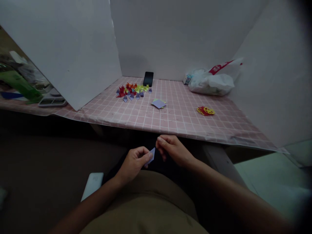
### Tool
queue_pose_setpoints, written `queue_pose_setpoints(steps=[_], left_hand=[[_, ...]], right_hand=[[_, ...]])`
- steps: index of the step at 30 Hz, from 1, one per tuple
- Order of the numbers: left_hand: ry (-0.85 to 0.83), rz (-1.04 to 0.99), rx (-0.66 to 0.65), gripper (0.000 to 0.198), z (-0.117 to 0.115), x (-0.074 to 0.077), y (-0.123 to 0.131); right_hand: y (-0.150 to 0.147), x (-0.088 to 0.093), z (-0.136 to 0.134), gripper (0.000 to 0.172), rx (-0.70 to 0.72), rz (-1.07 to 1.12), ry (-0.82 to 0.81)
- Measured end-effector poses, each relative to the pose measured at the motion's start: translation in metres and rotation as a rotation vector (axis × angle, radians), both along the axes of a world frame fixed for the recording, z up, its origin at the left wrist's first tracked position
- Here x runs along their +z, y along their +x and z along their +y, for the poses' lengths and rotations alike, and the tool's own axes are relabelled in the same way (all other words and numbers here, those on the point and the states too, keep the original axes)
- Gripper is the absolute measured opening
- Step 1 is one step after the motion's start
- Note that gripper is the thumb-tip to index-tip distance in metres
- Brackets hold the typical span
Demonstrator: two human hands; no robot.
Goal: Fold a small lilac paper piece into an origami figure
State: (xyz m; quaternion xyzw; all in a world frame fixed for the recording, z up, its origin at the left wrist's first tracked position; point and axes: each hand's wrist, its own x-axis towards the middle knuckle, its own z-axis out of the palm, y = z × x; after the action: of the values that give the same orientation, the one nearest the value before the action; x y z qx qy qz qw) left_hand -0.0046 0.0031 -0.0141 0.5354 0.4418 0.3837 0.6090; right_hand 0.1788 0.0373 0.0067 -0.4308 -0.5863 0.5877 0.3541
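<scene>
Pink checked table (170,120) fills mid-frame — below its front edge, lower centre, a small lilac folded paper (152,156) sits pinched in the left hand (133,162); the right hand (172,150), fingers curled, touches its upper corner.

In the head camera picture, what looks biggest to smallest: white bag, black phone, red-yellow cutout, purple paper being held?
1. white bag
2. black phone and red-yellow cutout, about alike
3. purple paper, smallest though nearest
</scene>
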Motion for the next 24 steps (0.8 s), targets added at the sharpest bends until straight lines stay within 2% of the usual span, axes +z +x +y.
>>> queue_pose_setpoints(steps=[4,7,9,12,14,16,20,24], left_hand=[[0.048,0.051,-0.003,0.028,0.001,0.001,0.000],[0.165,0.138,0.006,0.025,-0.001,0.001,-0.001],[0.363,0.270,0.064,0.022,-0.002,0.001,-0.002],[0.800,0.467,0.204,0.014,-0.003,-0.001,-0.006],[1.054,0.558,0.291,0.010,-0.003,-0.001,-0.009],[1.216,0.633,0.343,0.014,-0.003,-0.001,-0.011],[1.320,0.686,0.392,0.020,-0.004,0.000,-0.014],[1.349,0.680,0.408,0.021,-0.005,-0.001,-0.015]], right_hand=[[-0.003,-0.002,-0.003,0.031,0.115,0.016,-0.047],[-0.005,-0.002,-0.004,0.030,0.098,0.030,-0.025],[-0.004,0.001,-0.005,0.028,0.036,0.067,0.016],[-0.004,0.006,-0.006,0.027,-0.017,0.115,0.029],[-0.004,0.009,-0.008,0.031,0.016,0.119,-0.017],[-0.006,0.009,-0.011,0.037,0.070,0.139,-0.093],[-0.010,0.007,-0.019,0.041,0.126,0.232,-0.201],[-0.012,0.008,-0.022,0.036,0.130,0.296,-0.232]])
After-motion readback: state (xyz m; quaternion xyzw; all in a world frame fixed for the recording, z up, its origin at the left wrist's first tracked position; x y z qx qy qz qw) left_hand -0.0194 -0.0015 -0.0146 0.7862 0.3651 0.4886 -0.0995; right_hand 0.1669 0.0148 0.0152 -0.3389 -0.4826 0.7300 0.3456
